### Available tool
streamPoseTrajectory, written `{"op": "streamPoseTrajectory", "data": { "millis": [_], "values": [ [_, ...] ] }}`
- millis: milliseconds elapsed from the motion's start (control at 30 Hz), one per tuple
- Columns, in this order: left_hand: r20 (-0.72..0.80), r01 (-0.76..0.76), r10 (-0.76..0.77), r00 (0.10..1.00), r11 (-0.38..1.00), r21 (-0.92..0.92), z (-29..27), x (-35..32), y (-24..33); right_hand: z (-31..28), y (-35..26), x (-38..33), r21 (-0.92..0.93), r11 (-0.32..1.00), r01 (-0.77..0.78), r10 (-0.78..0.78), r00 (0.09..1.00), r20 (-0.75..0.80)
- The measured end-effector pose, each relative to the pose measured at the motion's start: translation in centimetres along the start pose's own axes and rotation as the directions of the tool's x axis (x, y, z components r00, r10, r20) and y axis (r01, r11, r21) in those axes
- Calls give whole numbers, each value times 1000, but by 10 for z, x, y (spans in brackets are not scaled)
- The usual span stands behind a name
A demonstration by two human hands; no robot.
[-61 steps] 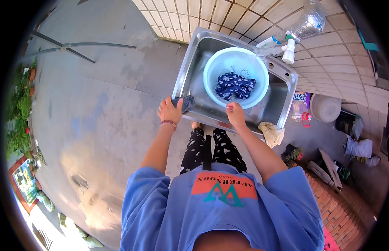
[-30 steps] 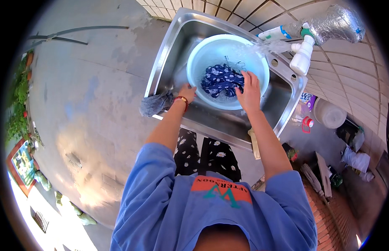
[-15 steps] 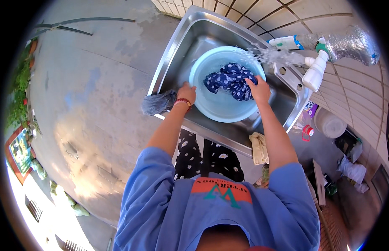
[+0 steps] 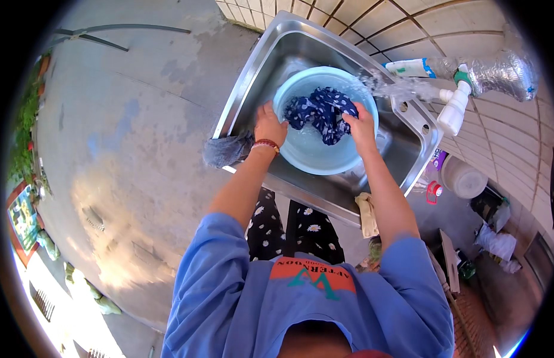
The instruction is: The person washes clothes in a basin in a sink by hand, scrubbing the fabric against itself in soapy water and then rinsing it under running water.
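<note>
A light-blue plastic basin (image 4: 307, 160) of water stands in a stainless steel sink (image 4: 244, 89). Inside it lies a wet, bunched dark-blue cloth with white spots (image 4: 325, 116), partly under water. My right hand (image 4: 363, 126) grips the cloth's right edge, thumb and fingers closed on it. At the basin's left rim is my left hand (image 4: 270, 126), its thumb over the rim and its fingers outside along the wall. Water (image 4: 402, 89) pours from a white spout (image 4: 455, 107) into the basin's far right side.
A grey cloth (image 4: 228, 150) hangs over the sink's left edge, a beige cloth (image 4: 366, 213) over its near edge. Foil-wrapped pipe (image 4: 506, 74) runs along the tiled wall (image 4: 402, 30). A tub (image 4: 463, 177) and a red-handled bottle (image 4: 434, 190) stand on the floor at right.
My left hand has shifted slightly up and right along the rim, its fingers now stretched outside. My right hand has moved a little left with the cloth, whose bunched part spreads further left.
</note>
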State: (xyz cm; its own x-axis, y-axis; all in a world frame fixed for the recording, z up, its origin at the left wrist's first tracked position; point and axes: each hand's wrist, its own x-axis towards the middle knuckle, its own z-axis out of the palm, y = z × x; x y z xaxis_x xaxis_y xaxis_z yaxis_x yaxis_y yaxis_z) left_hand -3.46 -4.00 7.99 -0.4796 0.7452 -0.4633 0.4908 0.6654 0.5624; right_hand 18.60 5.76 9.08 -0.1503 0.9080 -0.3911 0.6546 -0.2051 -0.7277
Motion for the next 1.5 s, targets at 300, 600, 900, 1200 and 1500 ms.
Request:
{"op": "streamPoseTrajectory", "data": {
  "millis": [300, 600, 900, 1200, 1500],
  "values": [
    [86, -437, 506, 858, 808, -395, 0, -9, 61, -107, -179, -115, 535, 824, 187, -149, 982, -113],
    [753, 141, 218, 621, 914, -381, 22, -19, 55, -128, -203, -105, 439, 892, 110, -135, 991, 25],
    [153, 180, -122, 981, 865, -468, 64, -31, 35, 25, 21, 15, -547, 835, -61, 13, 996, -90],
    [97, -139, 142, 985, 989, -42, 111, 64, 16, 51, 74, 22, -508, 736, 448, -167, 846, 505],
    [734, 757, 254, 630, 9, -653, 77, 53, 41, 57, -16, -55, 70, 977, 202, -196, 977, -86]
  ]
}}
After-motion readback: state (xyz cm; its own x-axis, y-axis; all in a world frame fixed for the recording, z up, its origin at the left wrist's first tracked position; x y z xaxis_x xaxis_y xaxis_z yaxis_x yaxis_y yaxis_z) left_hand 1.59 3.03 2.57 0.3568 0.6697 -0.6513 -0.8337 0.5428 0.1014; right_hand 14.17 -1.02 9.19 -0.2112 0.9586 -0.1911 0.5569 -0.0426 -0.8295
